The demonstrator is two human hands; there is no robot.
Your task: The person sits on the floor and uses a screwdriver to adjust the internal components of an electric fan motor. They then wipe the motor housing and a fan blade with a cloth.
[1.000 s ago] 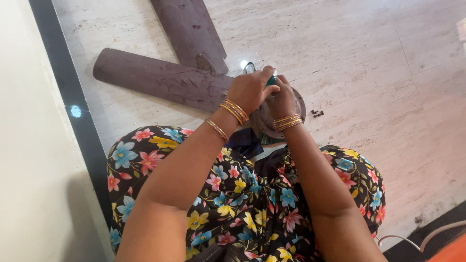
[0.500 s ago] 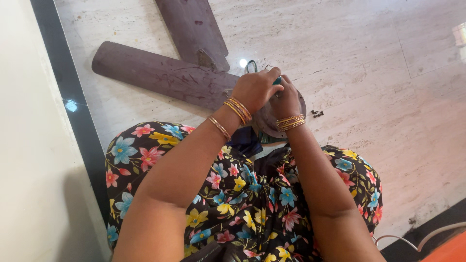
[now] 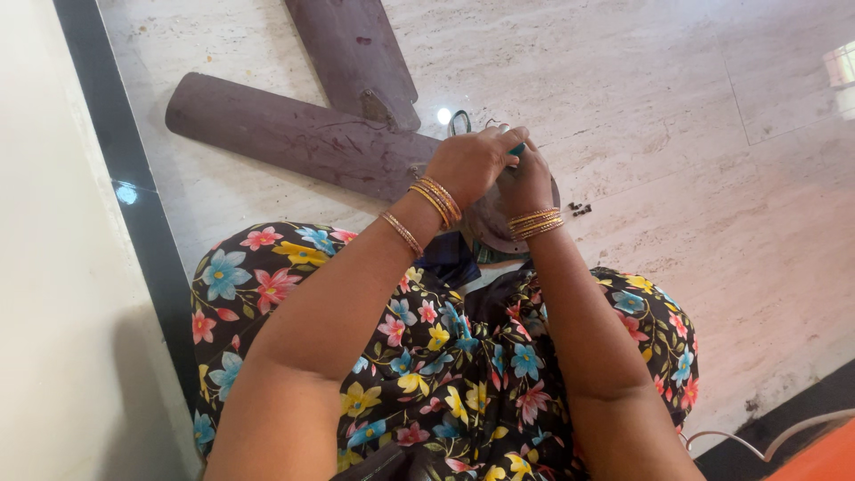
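A brown ceiling fan lies on the marble floor in front of my lap. Its round motor hub (image 3: 495, 233) is mostly covered by my hands. One long blade (image 3: 294, 134) points left and a second blade (image 3: 356, 53) points away from me. My left hand (image 3: 470, 165) curls over the top of a teal-handled tool (image 3: 517, 150) above the hub. My right hand (image 3: 527, 184) is closed just under it, pressed against the left hand, and only a sliver of the handle shows. Gold bangles ring both wrists.
A few small dark bits (image 3: 581, 210) lie on the floor right of the hub. A thin metal loop (image 3: 460, 120) sits beyond my hands. A black floor strip (image 3: 116, 178) runs along the cream wall at left. An orange object (image 3: 828, 459) and white cable (image 3: 766, 436) are at bottom right.
Both hands stay clasped over the hub with barely any shift. The view has drifted slightly, so the fan sits a little higher in the picture.
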